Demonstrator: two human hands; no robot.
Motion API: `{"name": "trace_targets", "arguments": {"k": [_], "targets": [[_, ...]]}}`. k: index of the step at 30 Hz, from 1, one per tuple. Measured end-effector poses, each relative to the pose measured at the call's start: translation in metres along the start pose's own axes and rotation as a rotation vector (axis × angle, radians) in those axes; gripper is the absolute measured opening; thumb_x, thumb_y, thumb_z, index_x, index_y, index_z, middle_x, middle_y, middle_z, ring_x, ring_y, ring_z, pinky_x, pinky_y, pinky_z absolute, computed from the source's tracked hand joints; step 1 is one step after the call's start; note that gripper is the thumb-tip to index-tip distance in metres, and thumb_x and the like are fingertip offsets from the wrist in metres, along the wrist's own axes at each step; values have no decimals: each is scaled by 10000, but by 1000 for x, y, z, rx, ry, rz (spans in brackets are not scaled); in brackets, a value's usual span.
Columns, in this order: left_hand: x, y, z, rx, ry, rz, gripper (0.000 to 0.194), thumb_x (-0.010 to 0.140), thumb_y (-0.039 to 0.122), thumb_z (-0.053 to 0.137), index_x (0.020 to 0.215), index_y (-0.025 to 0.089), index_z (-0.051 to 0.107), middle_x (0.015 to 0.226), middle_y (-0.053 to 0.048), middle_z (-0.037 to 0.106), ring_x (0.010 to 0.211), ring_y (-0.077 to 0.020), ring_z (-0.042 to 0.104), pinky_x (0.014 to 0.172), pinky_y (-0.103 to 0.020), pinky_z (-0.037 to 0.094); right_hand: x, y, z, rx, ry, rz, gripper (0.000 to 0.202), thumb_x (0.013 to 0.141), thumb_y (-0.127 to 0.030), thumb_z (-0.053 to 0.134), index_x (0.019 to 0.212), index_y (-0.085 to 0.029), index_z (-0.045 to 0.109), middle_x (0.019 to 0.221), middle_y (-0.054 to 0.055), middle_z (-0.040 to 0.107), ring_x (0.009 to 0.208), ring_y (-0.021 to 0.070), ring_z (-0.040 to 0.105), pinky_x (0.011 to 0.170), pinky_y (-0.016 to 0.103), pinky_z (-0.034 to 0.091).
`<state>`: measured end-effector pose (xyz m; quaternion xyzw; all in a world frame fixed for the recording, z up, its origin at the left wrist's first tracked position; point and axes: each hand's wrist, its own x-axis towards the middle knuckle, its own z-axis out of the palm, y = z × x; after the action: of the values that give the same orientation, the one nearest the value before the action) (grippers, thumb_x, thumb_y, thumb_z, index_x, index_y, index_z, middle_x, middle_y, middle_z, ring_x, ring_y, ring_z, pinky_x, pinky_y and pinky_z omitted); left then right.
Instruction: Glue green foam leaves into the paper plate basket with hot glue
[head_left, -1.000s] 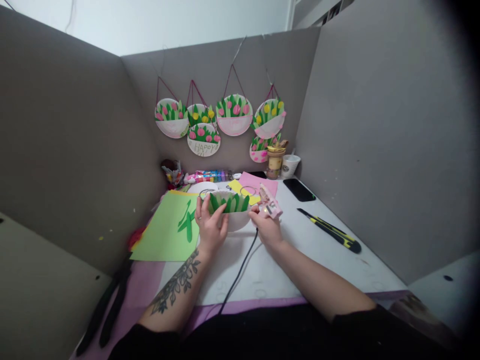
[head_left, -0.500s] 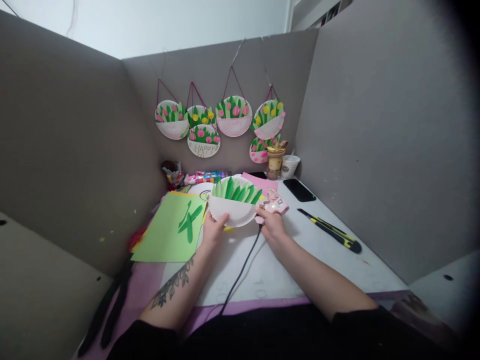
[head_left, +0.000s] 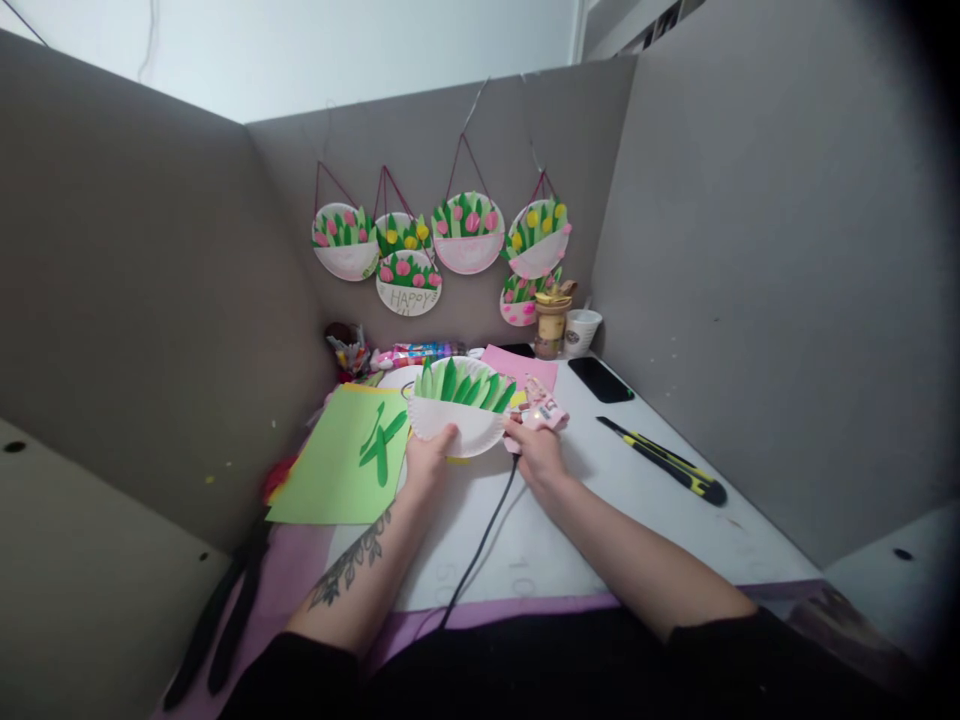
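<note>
Between my hands is a white paper plate basket (head_left: 457,425), a half plate fixed over a full one, with light and dark green paper leaves (head_left: 466,384) standing out of the pocket. My left hand (head_left: 430,458) grips its lower left rim, thumb on the front. Closed on its right edge is my right hand (head_left: 538,448). A pink glue gun (head_left: 549,408) with a black cord (head_left: 484,540) shows just beyond my right hand; whether they touch I cannot tell. Left of the plate, cut green leaves (head_left: 383,447) lie on light green paper (head_left: 330,455).
A black and yellow utility knife (head_left: 664,462) and a black phone (head_left: 601,380) lie at the right. Behind stand a drink cup (head_left: 551,325) and a white cup (head_left: 582,331). Several finished plate baskets (head_left: 469,235) hang on the grey back partition (head_left: 405,140). Pink paper (head_left: 525,366) lies behind the plate.
Both hands have brought the plate basket slightly left, and its tilt has changed a little. My grip on it stays the same.
</note>
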<state>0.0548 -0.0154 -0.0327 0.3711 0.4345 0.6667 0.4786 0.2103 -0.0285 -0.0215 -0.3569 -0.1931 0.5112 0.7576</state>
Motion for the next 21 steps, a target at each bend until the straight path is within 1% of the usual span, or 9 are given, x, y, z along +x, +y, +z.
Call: {"name": "trace_targets", "arguments": {"k": [3, 5, 10, 12, 14, 15, 18, 20, 21], "targets": [[-4, -1, 3, -71, -168, 23, 669, 596, 303, 822, 1215, 140, 625, 1231, -134, 665, 1188, -292, 596, 1056, -430, 437, 3, -2, -1, -9, 53, 7, 336, 433, -151, 827, 711, -159, 639, 695, 9, 689, 683, 171, 662, 625, 267, 542], [-5, -3, 4, -69, -239, 34, 707, 587, 287, 828, 1243, 140, 610, 1240, -131, 662, 1211, -289, 580, 1071, -430, 421, 4, -3, -2, -10, 79, 12, 363, 419, -155, 828, 732, -159, 643, 698, 14, 696, 692, 184, 668, 623, 276, 545], [-2, -6, 1, 8, -156, 16, 674, 552, 225, 840, 1191, 144, 638, 1222, -137, 670, 1169, -295, 606, 1050, -438, 440, 2, -3, -1, -25, 39, 3, 338, 446, -169, 819, 741, -164, 654, 725, 14, 706, 690, 179, 668, 601, 270, 538], [-1, -3, 1, 10, -184, 40, 667, 554, 236, 840, 1183, 147, 635, 1214, -136, 672, 1161, -288, 610, 1036, -423, 449, 1, -3, 0, -55, 26, 0, 311, 470, -178, 806, 742, -161, 656, 716, 8, 698, 667, 167, 658, 568, 254, 516], [1, 3, -1, -4, -208, 51, 653, 578, 289, 830, 1181, 151, 620, 1188, -132, 679, 1128, -271, 626, 990, -400, 477, 2, -3, -1, -90, 30, -1, 297, 479, -183, 796, 735, -157, 648, 682, -2, 676, 637, 155, 642, 531, 238, 486], [3, 6, -3, -10, -183, 40, 625, 601, 336, 815, 1165, 153, 616, 1158, -129, 687, 1084, -258, 644, 943, -384, 500, 4, -4, -1, -99, 41, -7, 304, 478, -181, 794, 741, -157, 643, 666, -11, 664, 622, 148, 633, 517, 231, 471], [13, 15, -12, 15, -35, -16, 505, 667, 483, 740, 1030, 151, 627, 1014, -99, 702, 883, -193, 674, 781, -311, 525, 9, -8, -3, -107, 65, -57, 370, 471, -173, 797, 801, -173, 628, 643, -45, 638, 581, 125, 603, 503, 219, 445], [19, 21, -21, 90, 5, -3, 448, 669, 501, 726, 927, 144, 640, 920, -71, 693, 794, -155, 649, 719, -263, 504, 13, -10, -6, -133, 57, -86, 377, 477, -177, 801, 806, -183, 618, 634, -57, 627, 569, 120, 589, 516, 224, 449], [22, 23, -24, 144, 2, 18, 421, 668, 489, 728, 894, 143, 648, 880, -59, 687, 766, -144, 633, 695, -245, 490, 14, -11, -7, -153, 46, -99, 365, 487, -183, 801, 802, -187, 616, 635, -57, 626, 573, 121, 587, 527, 228, 455]]}}
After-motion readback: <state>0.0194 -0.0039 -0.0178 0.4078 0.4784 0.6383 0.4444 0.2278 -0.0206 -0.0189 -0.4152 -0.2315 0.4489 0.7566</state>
